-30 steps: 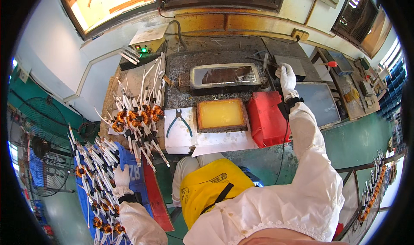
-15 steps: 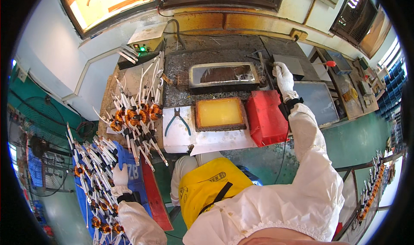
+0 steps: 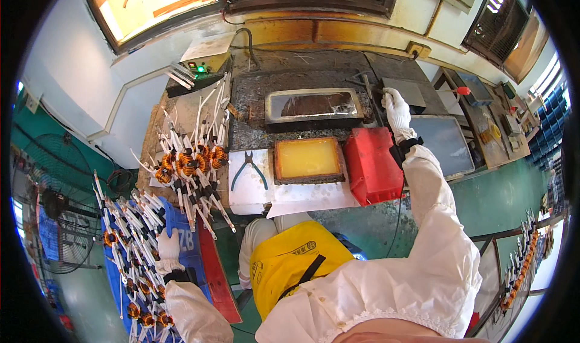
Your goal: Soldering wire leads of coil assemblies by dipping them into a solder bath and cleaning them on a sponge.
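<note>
White letters mark the blue bin (image 3: pixel 199 267) under the left hand (image 3: pixel 168 246); dark print, too small to read, crosses the yellow cloth (image 3: pixel 302 252) between the hands. The left fingers point forward, their grip unclear. Wired coils (image 3: pixel 130 222) crowd left of them, cut off below. The right hand's (image 3: pixel 396 104) fingers curl beyond the red bin (image 3: pixel 374 165); whether they hold anything is hidden.

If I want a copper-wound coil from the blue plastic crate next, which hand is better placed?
Left, likely: the white-gloved left hand is at the blue crate, beside its coils. The white-gloved right hand is farther off, beyond the red plastic bin.
</note>
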Demonstrator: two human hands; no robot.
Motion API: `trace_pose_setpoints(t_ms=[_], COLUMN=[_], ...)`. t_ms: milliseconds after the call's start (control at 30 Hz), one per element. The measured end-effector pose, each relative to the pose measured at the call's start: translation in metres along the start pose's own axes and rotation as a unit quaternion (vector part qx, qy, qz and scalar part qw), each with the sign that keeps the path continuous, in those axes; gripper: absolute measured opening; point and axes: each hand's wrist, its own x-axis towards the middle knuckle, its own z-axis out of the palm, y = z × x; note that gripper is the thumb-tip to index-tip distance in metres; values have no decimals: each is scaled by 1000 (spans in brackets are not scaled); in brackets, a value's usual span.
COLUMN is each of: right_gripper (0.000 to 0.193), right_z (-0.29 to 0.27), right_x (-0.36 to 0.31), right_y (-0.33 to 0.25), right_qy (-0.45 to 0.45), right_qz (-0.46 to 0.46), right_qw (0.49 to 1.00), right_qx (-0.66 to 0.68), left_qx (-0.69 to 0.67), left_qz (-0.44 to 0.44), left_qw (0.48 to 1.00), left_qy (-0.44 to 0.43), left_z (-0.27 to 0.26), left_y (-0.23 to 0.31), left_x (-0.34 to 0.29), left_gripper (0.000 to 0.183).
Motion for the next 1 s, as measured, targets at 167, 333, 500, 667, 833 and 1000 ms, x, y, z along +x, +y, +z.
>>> trace_pose_setpoints(t_ms=[167,333,500,667,833,1000], right_gripper=[21,21,20,20,20,21], right_z=[0,-4,-1,4,0,-3], right_x=[-1,-6,-6,-3,-4,-6], right_y=[-6,-23,-23,-10,-20,-36], right_qy=[15,-3,-3,-13,-24,-18], right_qz=[-18,2,-3,-23,-7,0], right_qw=[999,1000,1000,1000,999,992], right_qx=[35,12,25,-11,-27,122], left_qx=[5,-14,-6,-15,-16,-20], left_qz=[-9,-3,1,8,-2,-3], left_qw=[1000,1000,1000,1000,1000,1000], left_qy=[-9,-9,1,0,0,-3], left_z=[-2,0,-1,-2,-3,-3], left_y=[3,-1,2,2,7,7], left_x=[-1,0,-2,-2,-5,-4], left_gripper=[35,35,33,32,31,32])
